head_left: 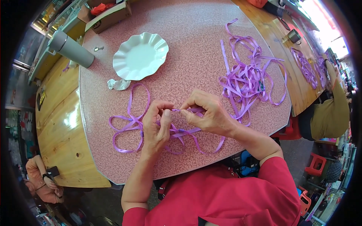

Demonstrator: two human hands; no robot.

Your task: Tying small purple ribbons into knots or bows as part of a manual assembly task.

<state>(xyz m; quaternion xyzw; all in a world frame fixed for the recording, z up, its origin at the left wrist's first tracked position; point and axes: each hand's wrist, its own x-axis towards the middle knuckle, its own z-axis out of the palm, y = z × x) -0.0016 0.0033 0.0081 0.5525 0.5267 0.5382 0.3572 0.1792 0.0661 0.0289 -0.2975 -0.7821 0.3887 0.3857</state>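
Thumb and fingers of my left hand (155, 126) pinch a narrow purple ribbon (176, 110). My right hand (209, 113) pinches the same strip just to the right, so a short, bunched stretch shows between the fingertips. Whether it is knotted there is too small to tell. Wide loops of ribbon (124, 130) spread on the pink speckled table to the left of and below my hands, with small darker purple spots along them. Beyond my right hand lies a tangled heap of purple ribbon (247, 81).
A white scalloped plate (141, 56) sits ahead, with crumpled foil or plastic (118, 84) beside it. A grey tumbler (71, 49), a small metal item (98, 48) and a cardboard box (109, 19) stand far left. One person (332, 109) is at right, another (41, 179) at left.
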